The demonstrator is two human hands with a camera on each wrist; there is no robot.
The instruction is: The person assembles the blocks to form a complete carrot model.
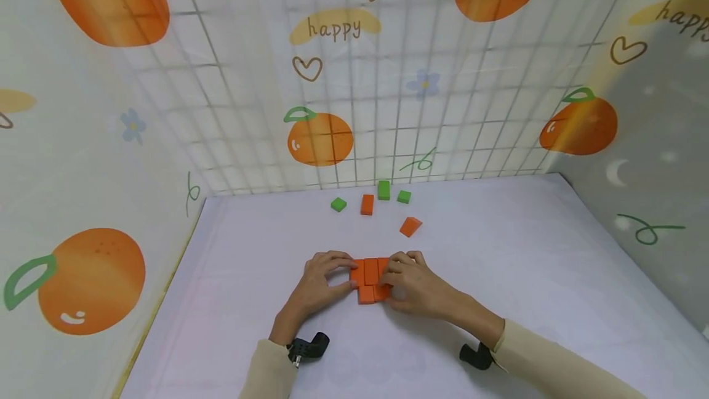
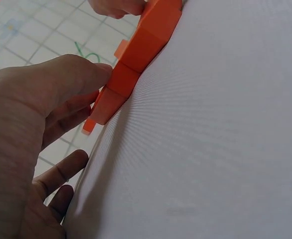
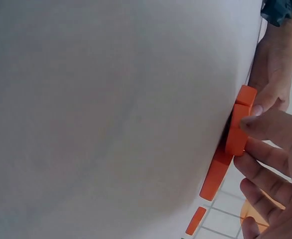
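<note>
Several flat orange blocks (image 1: 371, 271) lie side by side in a small cluster on the white tabletop. At its left side, my left hand (image 1: 321, 282) pinches an orange block (image 1: 357, 273), thumb on the near side and fingertips at the far corner. My right hand (image 1: 416, 287) grips another orange block (image 3: 238, 128) at the cluster's right edge. Its thumb presses the near face in the right wrist view, with fingers behind. This right hand hides part of the cluster in the head view.
Beyond the cluster lie an orange block (image 1: 367, 204), an orange wedge-like block (image 1: 410, 226), a tall green block (image 1: 384, 190) and two small green blocks (image 1: 338, 204). A patterned cloth (image 1: 365, 91) hangs behind the table (image 1: 487, 239).
</note>
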